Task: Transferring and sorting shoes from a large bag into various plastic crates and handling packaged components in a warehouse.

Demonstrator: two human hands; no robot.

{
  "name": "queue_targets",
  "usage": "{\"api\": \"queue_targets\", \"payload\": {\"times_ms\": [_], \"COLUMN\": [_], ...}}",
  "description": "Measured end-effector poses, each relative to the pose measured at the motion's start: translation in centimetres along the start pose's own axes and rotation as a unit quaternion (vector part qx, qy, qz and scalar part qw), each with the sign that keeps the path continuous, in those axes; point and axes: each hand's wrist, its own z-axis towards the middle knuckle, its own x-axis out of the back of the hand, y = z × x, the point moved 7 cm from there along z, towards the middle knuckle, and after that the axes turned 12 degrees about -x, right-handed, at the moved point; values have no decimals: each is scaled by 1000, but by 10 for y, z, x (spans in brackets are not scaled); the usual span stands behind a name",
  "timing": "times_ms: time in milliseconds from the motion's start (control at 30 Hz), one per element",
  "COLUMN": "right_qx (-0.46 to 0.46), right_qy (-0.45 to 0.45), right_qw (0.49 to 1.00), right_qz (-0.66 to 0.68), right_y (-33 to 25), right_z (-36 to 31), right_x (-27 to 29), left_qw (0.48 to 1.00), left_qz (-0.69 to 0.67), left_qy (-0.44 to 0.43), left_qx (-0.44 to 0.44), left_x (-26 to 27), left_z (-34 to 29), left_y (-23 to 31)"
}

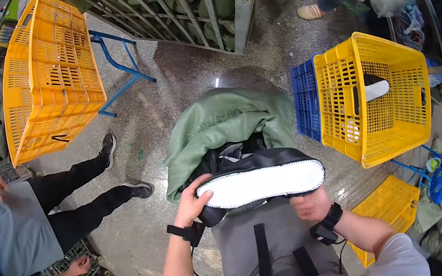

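While the left hand (189, 203) pinches the white-soled upper (264, 183), the right hand (314, 204) has a grip I cannot tell; uneven support could tip the upper sackward, onto green cloth (212, 114).

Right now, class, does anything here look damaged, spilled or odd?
The metal rack at the top has brown, rust-like patches, so it looks worn. Green marks spot the floor left of the green sack, perhaps a spill. The held white-soled shoe piece shows no obvious damage.
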Motion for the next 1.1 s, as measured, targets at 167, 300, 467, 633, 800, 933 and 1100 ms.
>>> {"api": "queue_targets", "payload": {"times_ms": [167,300,467,633,800,933,1100], "right_qx": [67,157,194,187,358,412,466], "right_qy": [210,219,295,343,217,204,284], "right_qw": [955,907,788,814,809,811,735], "right_qz": [-200,-322,-504,-429,-411,-362,-403], "right_y": [-32,-76,-89,-69,-54,-68,-88], "right_z": [-30,-44,-37,-26,-30,-25,-46], "right_x": [-5,-33,-68,-73,-81,-72,-91], "left_qw": [991,985,965,985,997,991,938], "left_qz": [89,107,181,163,-60,-87,-229], "left_qy": [-95,-125,-188,-54,44,61,235], "left_qx": [-4,-50,-7,-20,29,76,110], "left_x": [-8,-20,-24,-6,-15,-14,34], "left_z": [-1,-11,-17,-27,-46,-46,-56], "left_y": [13,32,44,54,16,-22,-28]}}
